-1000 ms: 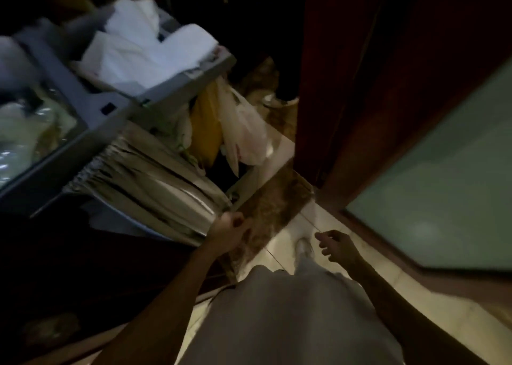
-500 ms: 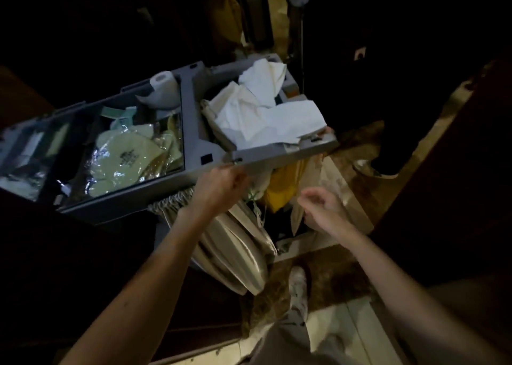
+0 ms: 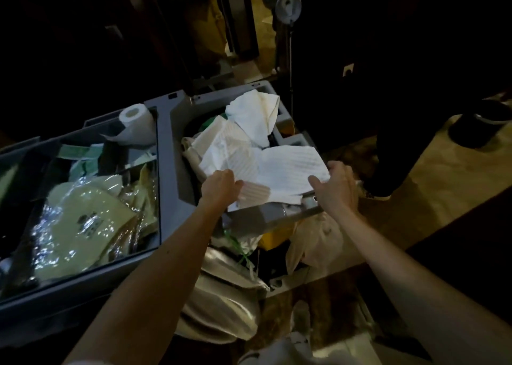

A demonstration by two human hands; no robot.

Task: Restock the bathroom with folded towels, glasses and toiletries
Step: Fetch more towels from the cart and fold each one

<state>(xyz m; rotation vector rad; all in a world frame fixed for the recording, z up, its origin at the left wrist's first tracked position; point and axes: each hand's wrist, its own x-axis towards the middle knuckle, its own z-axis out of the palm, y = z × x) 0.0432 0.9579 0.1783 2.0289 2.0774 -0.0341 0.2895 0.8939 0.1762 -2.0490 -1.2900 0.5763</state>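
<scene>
A grey housekeeping cart (image 3: 169, 148) stands in front of me in dim light. Its right tray holds a loose pile of white towels (image 3: 282, 167). My left hand (image 3: 220, 188) grips the near left edge of the top towel. At that towel's near right corner, my right hand (image 3: 336, 187) holds it with the thumb on top. The left compartment holds plastic-wrapped toiletry packs (image 3: 83, 220) and a toilet paper roll (image 3: 135, 123).
Cloth and plastic bags (image 3: 315, 240) hang below the tray's near edge. A second person's dark legs and shoe (image 3: 479, 126) stand at the right on the tiled floor. Dark doorway and a stand with a round head (image 3: 288, 5) lie beyond the cart.
My view swung up from the floor to the cart's top. Both hands rose from beside the hanging bags to the towel pile and took hold of the top towel.
</scene>
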